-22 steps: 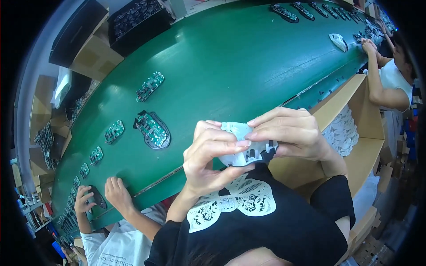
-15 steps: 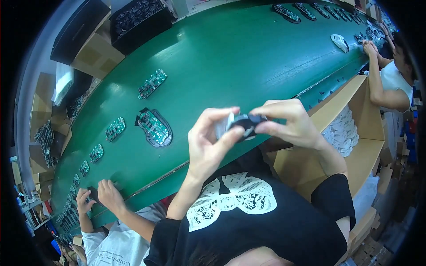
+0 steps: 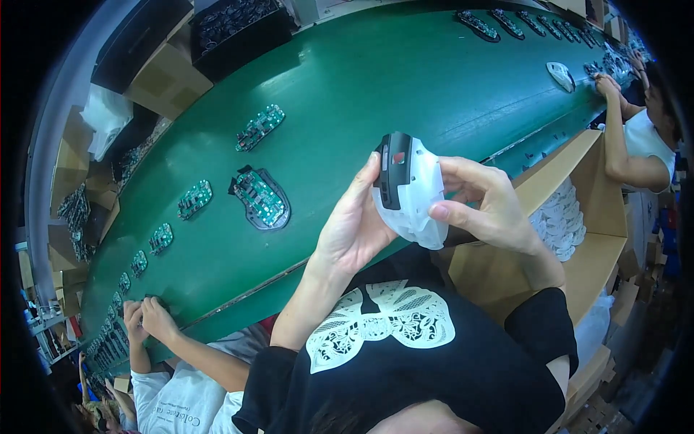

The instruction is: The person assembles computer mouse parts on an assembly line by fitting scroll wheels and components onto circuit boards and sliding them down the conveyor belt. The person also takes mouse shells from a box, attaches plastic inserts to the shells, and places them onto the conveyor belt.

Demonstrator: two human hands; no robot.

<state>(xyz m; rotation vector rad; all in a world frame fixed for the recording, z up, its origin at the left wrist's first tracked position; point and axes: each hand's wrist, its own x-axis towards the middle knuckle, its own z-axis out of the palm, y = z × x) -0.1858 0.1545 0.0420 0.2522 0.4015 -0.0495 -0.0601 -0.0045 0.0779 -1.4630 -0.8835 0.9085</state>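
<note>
Over the near edge of the green work surface I hold a white computer mouse shell [image 3: 418, 192] with a black strip along its side. My left hand [image 3: 354, 226] is closed round the black side, its thumb near the top end. From the other side, my right hand [image 3: 486, 201] grips the white part between bent fingers and thumb. The inside of the shell does not show. Left of my hands, a black mouse base with a green circuit board [image 3: 263, 201] lies on the surface. Beyond it is a loose circuit board [image 3: 260, 128].
Several circuit boards [image 3: 195, 199] run in a row along the green table [image 3: 347, 94]. More mouse bases [image 3: 477, 26] line the far right. A cardboard box of white shells [image 3: 558, 223] stands at my right. Co-workers' hands [image 3: 148, 318] work at left and far right.
The mouse shell has been turned and raised, and its white side with the black strip now shows. My right hand has shifted onto the white part. At left, a co-worker's hands have come together.
</note>
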